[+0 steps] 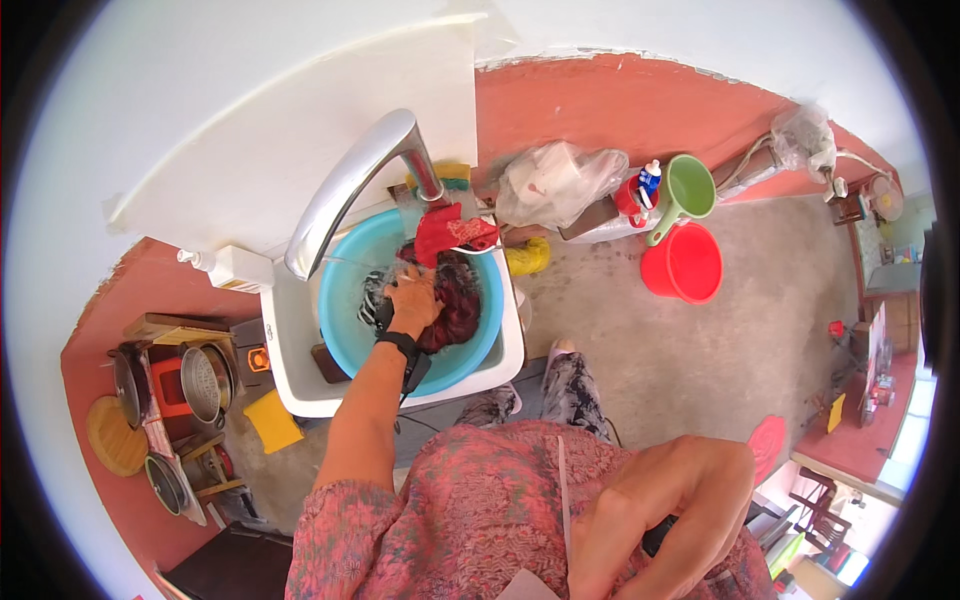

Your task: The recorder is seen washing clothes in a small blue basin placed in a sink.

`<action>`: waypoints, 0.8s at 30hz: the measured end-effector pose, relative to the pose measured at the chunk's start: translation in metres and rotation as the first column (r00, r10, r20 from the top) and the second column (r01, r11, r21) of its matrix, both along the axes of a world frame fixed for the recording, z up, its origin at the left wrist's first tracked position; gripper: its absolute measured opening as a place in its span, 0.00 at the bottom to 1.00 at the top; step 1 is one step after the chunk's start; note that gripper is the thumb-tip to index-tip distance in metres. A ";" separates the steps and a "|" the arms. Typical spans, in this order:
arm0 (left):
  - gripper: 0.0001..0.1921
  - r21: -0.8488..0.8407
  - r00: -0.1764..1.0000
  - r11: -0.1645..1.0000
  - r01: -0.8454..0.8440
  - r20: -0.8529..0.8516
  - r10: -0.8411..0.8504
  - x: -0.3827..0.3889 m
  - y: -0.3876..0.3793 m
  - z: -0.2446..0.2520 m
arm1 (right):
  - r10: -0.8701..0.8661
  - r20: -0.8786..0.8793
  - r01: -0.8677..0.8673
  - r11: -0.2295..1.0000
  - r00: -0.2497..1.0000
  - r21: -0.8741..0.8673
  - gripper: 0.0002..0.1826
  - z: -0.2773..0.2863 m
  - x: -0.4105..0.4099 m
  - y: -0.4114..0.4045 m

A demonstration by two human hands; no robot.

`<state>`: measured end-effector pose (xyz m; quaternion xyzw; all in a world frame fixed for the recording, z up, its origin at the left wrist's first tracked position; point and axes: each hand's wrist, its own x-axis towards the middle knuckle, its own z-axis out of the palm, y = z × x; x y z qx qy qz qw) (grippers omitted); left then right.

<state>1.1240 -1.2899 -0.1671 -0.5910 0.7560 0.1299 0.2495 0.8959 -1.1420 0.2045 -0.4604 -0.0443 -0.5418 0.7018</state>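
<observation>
My left hand reaches into a light-blue plastic basin. Its fingers are spread over soaked dark-red cloth and a black-and-white striped piece; the fingertips are partly hidden by splashing water. A black band circles that wrist. The basin stands inside a white sink, under a curved chrome faucet. Red cloth hangs over the basin's back right rim. My right hand is raised close to the camera at the lower right, bent in front of my patterned garment; its grip cannot be made out.
A white pump bottle stands left of the sink, and a green-yellow sponge lies behind the faucet. Pots and boards lean at left. To the right are a red bucket, a green dipper and a plastic bag.
</observation>
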 end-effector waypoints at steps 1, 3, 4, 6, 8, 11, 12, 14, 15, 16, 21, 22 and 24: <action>0.34 -0.050 0.999 0.999 0.014 0.039 -0.012 -0.001 -0.005 -0.006 | 0.011 -0.007 -0.011 1.000 1.000 0.012 0.11 0.000 0.001 -0.001; 0.30 -0.110 0.997 0.992 0.057 0.050 -0.051 -0.002 -0.018 -0.015 | -0.096 0.067 0.097 0.995 0.993 -0.008 0.11 -0.003 0.009 -0.003; 0.29 -0.094 0.999 0.995 -0.026 0.044 0.030 0.000 -0.028 -0.020 | -0.147 0.106 0.150 0.989 0.983 -0.014 0.12 -0.006 0.010 -0.002; 0.24 -0.285 0.978 0.941 -0.183 -0.146 0.146 0.028 -0.032 -0.053 | -0.127 0.118 0.127 0.992 0.985 0.009 0.12 -0.011 0.010 0.004; 0.23 -0.207 0.893 0.909 -0.362 -0.357 0.274 0.027 -0.041 -0.047 | -0.089 0.076 0.085 0.995 0.993 0.054 0.12 -0.017 0.001 0.005; 0.24 -0.071 0.608 0.770 -0.635 -0.660 0.441 0.040 -0.035 -0.042 | -0.073 0.130 0.073 0.997 0.989 0.005 0.12 -0.023 -0.009 0.002; 0.23 0.184 0.276 0.677 -0.713 -0.814 0.512 0.041 -0.027 -0.035 | -0.057 0.131 0.060 0.998 0.990 -0.018 0.12 -0.022 -0.014 0.001; 0.17 0.381 -0.060 0.489 -0.784 -0.831 0.553 0.067 -0.005 -0.034 | -0.013 0.142 0.020 0.999 0.990 -0.048 0.12 -0.021 -0.020 0.005; 0.17 0.380 -0.059 0.486 -0.787 -0.831 0.554 0.065 0.006 -0.020 | 0.039 0.140 -0.037 0.999 0.989 -0.015 0.11 -0.023 -0.024 0.007; 0.14 0.473 -0.177 0.496 -0.729 -0.829 0.530 0.053 0.011 0.009 | 0.051 0.138 -0.052 0.999 0.989 0.001 0.11 -0.022 -0.032 0.008; 0.10 0.530 -0.399 0.470 -0.706 -0.846 0.354 0.045 0.049 0.120 | 0.107 0.224 -0.110 0.994 0.969 -0.002 0.10 -0.012 -0.041 0.011; 0.10 0.536 -0.447 0.469 -0.702 -0.844 0.296 0.043 0.057 0.135 | 0.070 0.267 -0.072 0.997 0.961 -0.004 0.10 -0.012 -0.041 0.010; 0.09 0.542 -0.534 0.467 -0.699 -0.829 0.163 0.050 0.069 0.157 | 0.110 0.298 -0.090 0.993 0.948 -0.080 0.10 -0.013 -0.041 0.003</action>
